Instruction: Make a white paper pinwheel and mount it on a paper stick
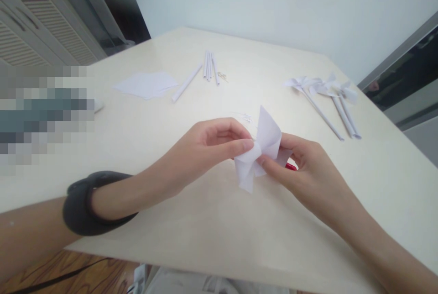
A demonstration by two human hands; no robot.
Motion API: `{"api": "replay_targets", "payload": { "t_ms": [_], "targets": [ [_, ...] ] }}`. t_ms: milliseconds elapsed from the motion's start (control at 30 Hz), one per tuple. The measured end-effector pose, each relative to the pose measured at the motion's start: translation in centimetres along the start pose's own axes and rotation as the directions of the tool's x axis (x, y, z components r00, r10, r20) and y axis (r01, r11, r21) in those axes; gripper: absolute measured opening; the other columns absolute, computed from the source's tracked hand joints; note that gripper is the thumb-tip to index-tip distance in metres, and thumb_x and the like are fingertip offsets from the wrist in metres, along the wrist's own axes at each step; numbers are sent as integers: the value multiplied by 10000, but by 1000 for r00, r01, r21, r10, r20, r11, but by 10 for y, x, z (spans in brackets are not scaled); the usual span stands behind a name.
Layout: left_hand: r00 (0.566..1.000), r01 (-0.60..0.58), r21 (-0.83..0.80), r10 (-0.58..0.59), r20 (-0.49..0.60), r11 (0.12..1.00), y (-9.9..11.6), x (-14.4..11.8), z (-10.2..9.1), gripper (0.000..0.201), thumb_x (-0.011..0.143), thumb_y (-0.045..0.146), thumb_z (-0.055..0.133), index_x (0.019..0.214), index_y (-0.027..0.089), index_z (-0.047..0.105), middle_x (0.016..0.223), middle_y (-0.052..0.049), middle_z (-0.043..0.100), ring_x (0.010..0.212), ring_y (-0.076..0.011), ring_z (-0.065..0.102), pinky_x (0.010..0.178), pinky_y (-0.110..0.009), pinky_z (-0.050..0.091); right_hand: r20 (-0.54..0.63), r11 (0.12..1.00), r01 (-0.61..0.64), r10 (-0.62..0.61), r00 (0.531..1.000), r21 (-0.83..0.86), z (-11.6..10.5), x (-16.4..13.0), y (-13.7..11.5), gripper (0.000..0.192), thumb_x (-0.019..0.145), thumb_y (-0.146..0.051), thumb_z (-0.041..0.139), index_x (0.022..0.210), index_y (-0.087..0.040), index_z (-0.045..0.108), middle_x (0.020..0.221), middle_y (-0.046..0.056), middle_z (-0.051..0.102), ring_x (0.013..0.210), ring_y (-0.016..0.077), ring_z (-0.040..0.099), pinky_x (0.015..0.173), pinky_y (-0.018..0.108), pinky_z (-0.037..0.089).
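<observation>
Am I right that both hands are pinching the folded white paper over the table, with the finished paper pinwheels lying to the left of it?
Not quite: in the head view the finished paper pinwheels lie to the right. The left hand and right hand do pinch the folded white paper over the table.

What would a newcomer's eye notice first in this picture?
First, the folded white paper pinwheel at the centre, pinched between the left hand and the right hand above the table. Next, the finished pinwheels on sticks lying at the right, and the paper sticks farther back.
</observation>
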State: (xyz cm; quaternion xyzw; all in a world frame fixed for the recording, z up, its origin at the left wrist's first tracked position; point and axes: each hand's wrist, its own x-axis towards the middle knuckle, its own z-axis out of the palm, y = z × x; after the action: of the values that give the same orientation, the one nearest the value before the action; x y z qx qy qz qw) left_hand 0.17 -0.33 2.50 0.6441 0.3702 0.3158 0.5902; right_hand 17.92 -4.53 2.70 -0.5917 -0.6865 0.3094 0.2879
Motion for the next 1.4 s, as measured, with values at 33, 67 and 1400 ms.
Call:
{"api": "replay_targets", "payload": {
  "t_ms": [33,67,1400],
  "targets": [
    [1000,3,6,-3,-8,1000,0,0,0,104,825,298,586,802,202,619,823,24,666,817,-140,630,716,-206,492,3,1000,-1,1,1000,2,0,0,0,89,804,-218,537,751,-191,604,602,-41,476,579,118,429,512,249,323],
    [1000,6,15,-6,-14,1000,0,0,-1,94,820,291,589,804,204,618,827,23,671,819,-144,633,713,-209,494,2,1000,-3,3,1000,9,0,0,1,91,806,-220,534,757,-191,605,607,-40,478,581,119,431,516,250,325],
    [962,-209,134,179,204,969,-7,-2,-9,153,804,203,632,801,196,480,943,14,500,954,-115,512,887,-245,452,5,992,-31,30,1000,121,-1,-1,0,86,810,-218,544,788,-205,626,633,-49,558,586,102,480,505,215,367]
  ]
}}
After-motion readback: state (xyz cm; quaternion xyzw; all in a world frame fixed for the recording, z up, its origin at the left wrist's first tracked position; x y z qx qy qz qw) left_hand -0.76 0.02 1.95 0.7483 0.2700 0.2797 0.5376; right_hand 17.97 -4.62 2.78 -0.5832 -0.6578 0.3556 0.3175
